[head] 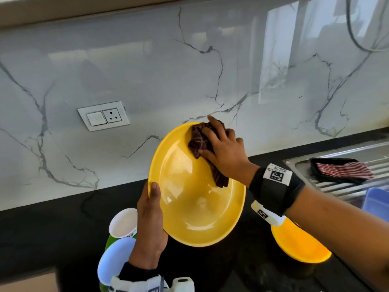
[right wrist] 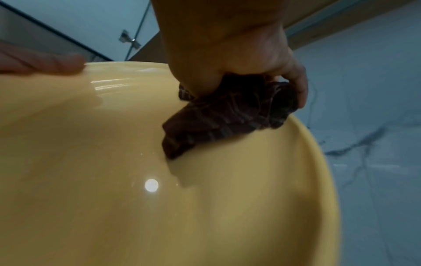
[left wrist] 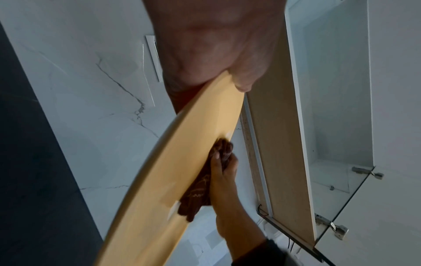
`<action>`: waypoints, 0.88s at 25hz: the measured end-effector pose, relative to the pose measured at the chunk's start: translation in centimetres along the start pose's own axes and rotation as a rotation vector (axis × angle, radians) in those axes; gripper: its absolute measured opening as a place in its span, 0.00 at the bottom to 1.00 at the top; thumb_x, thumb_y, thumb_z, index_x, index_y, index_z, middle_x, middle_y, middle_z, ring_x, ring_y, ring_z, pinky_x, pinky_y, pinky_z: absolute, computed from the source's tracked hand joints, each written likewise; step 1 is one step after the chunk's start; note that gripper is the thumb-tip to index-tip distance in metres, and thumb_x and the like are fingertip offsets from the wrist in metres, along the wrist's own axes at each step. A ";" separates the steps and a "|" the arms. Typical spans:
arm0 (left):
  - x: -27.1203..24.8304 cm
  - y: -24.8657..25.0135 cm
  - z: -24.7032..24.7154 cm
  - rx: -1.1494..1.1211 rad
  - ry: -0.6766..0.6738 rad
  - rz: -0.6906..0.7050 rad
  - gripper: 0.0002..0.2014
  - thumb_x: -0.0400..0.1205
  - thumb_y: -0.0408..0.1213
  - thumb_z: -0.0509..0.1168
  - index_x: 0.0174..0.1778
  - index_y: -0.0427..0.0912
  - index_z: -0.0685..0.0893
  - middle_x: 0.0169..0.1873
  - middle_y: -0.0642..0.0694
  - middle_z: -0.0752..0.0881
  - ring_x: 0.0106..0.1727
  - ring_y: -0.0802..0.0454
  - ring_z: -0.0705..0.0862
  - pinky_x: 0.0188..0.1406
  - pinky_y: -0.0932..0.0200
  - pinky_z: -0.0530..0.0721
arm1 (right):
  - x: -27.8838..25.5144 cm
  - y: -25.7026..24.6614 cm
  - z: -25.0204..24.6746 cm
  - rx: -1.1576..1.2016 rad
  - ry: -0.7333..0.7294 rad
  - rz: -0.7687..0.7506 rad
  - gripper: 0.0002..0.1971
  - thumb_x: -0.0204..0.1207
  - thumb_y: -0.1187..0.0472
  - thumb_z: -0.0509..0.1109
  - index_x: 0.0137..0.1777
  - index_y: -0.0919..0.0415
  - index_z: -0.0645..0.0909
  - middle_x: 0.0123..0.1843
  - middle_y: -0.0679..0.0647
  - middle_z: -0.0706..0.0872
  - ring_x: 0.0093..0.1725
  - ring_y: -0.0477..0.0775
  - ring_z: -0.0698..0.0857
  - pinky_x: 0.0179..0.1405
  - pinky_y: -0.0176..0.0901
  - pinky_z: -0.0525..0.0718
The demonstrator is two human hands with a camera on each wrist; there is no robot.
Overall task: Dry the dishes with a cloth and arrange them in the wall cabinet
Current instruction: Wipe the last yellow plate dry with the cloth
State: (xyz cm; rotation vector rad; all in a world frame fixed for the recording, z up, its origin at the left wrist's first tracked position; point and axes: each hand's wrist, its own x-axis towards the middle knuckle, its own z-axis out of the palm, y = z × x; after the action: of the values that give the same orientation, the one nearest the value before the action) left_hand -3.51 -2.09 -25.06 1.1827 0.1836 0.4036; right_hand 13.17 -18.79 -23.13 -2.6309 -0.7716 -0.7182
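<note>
A large yellow plate (head: 195,199) is held tilted above the black counter, its face toward me. My left hand (head: 150,218) grips its left rim, thumb on the face. My right hand (head: 223,148) holds a bunched dark maroon cloth (head: 200,142) against the plate's upper right rim. In the left wrist view the plate (left wrist: 182,162) runs edge-on and the cloth (left wrist: 200,190) is pressed on its face. The right wrist view shows the cloth (right wrist: 227,115) under my fingers on the plate (right wrist: 159,198). The open wall cabinet (left wrist: 330,108) shows above.
A second yellow dish (head: 299,243) lies on the counter (head: 52,234) under my right forearm. White and pale blue dishes (head: 117,249) stand by my left wrist. A black tray with a striped cloth (head: 341,169) rests on the steel drainboard (head: 357,152). A socket plate (head: 103,115) is on the marble wall.
</note>
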 end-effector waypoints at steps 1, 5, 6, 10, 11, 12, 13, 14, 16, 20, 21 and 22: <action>-0.1 0.0 0.0 -0.018 -0.003 0.005 0.29 0.73 0.65 0.66 0.68 0.56 0.80 0.66 0.47 0.85 0.67 0.40 0.83 0.66 0.32 0.79 | -0.6 0.5 0.2 0.006 -0.028 0.064 0.30 0.82 0.37 0.57 0.81 0.44 0.57 0.87 0.49 0.47 0.72 0.68 0.67 0.61 0.66 0.76; -0.5 0.2 -0.2 -0.072 -0.012 0.051 0.43 0.63 0.69 0.76 0.72 0.51 0.79 0.67 0.44 0.85 0.67 0.38 0.83 0.65 0.31 0.78 | -4.7 2.8 1.6 -0.054 0.020 0.119 0.28 0.80 0.44 0.66 0.78 0.48 0.66 0.81 0.56 0.58 0.63 0.69 0.72 0.57 0.64 0.79; -0.5 0.2 -0.3 -0.077 -0.015 0.080 0.46 0.62 0.69 0.76 0.73 0.49 0.78 0.68 0.43 0.84 0.68 0.37 0.82 0.66 0.29 0.77 | -6.0 3.3 2.2 -0.055 0.027 0.096 0.28 0.77 0.46 0.70 0.75 0.48 0.67 0.78 0.57 0.60 0.59 0.70 0.74 0.54 0.64 0.82; -0.2 1.1 -0.3 -0.110 -0.071 0.142 0.43 0.67 0.67 0.74 0.75 0.46 0.76 0.70 0.41 0.82 0.69 0.37 0.81 0.61 0.37 0.85 | -11.7 2.7 4.4 0.034 -0.052 -0.075 0.31 0.67 0.48 0.75 0.69 0.45 0.68 0.71 0.55 0.65 0.52 0.66 0.79 0.44 0.61 0.87; -0.1 1.3 0.0 -0.120 -0.083 0.139 0.43 0.68 0.67 0.74 0.75 0.46 0.76 0.70 0.41 0.82 0.70 0.36 0.81 0.62 0.37 0.84 | -12.9 1.7 4.6 0.049 -0.061 -0.167 0.31 0.65 0.47 0.75 0.69 0.45 0.70 0.71 0.55 0.66 0.51 0.65 0.80 0.44 0.58 0.87; 0.0 1.4 0.3 -0.125 -0.103 0.135 0.43 0.69 0.66 0.73 0.76 0.46 0.75 0.71 0.40 0.81 0.71 0.35 0.79 0.65 0.33 0.81 | -14.0 0.4 4.7 0.060 -0.074 -0.274 0.32 0.64 0.46 0.75 0.69 0.45 0.70 0.71 0.55 0.67 0.51 0.64 0.81 0.46 0.55 0.88; 0.0 1.4 0.6 -0.122 -0.131 0.136 0.42 0.71 0.66 0.71 0.77 0.45 0.74 0.72 0.39 0.79 0.73 0.34 0.78 0.68 0.28 0.76 | -14.6 -0.9 4.7 0.071 -0.089 -0.378 0.31 0.65 0.46 0.74 0.69 0.45 0.70 0.72 0.55 0.68 0.52 0.63 0.82 0.48 0.52 0.87; -0.1 1.2 1.0 -0.110 -0.150 0.145 0.41 0.73 0.65 0.70 0.77 0.45 0.74 0.73 0.38 0.79 0.73 0.33 0.76 0.70 0.25 0.72 | -14.8 -2.1 4.6 0.082 -0.095 -0.459 0.30 0.67 0.45 0.72 0.70 0.44 0.70 0.73 0.56 0.68 0.53 0.62 0.82 0.49 0.51 0.87; -0.1 0.7 1.4 -0.062 -0.138 0.144 0.39 0.74 0.65 0.70 0.75 0.43 0.76 0.71 0.36 0.80 0.72 0.31 0.77 0.71 0.26 0.71 | -13.6 -4.1 3.9 0.102 -0.037 -0.559 0.25 0.72 0.46 0.66 0.70 0.44 0.69 0.74 0.56 0.67 0.55 0.61 0.78 0.50 0.51 0.86; -0.8 -0.3 1.4 -0.060 -0.115 0.049 0.47 0.69 0.69 0.72 0.71 0.32 0.78 0.66 0.27 0.81 0.69 0.28 0.80 0.68 0.34 0.75 | -8.7 -6.4 1.3 0.054 0.295 -0.686 0.13 0.85 0.57 0.57 0.67 0.45 0.70 0.73 0.54 0.68 0.51 0.63 0.76 0.45 0.52 0.81; -0.7 -0.3 1.1 -0.049 -0.121 0.054 0.46 0.68 0.71 0.71 0.69 0.35 0.80 0.65 0.30 0.83 0.69 0.31 0.81 0.69 0.35 0.75 | -7.5 -6.5 0.7 -0.014 0.350 -0.729 0.13 0.85 0.59 0.56 0.67 0.45 0.70 0.74 0.53 0.67 0.51 0.63 0.76 0.44 0.52 0.79; -0.7 -0.2 0.9 -0.012 -0.143 0.074 0.43 0.69 0.73 0.68 0.68 0.41 0.83 0.65 0.34 0.84 0.69 0.35 0.81 0.68 0.36 0.75 | -6.5 -6.4 0.1 -0.076 0.388 -0.754 0.14 0.85 0.60 0.55 0.67 0.45 0.69 0.74 0.53 0.67 0.52 0.63 0.75 0.43 0.53 0.78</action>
State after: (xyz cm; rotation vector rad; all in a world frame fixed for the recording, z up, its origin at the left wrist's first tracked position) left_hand -3.75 -3.19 -24.91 1.2046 0.0134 0.3826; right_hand 4.84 -16.25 -25.79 -2.0998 -1.6373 -1.4078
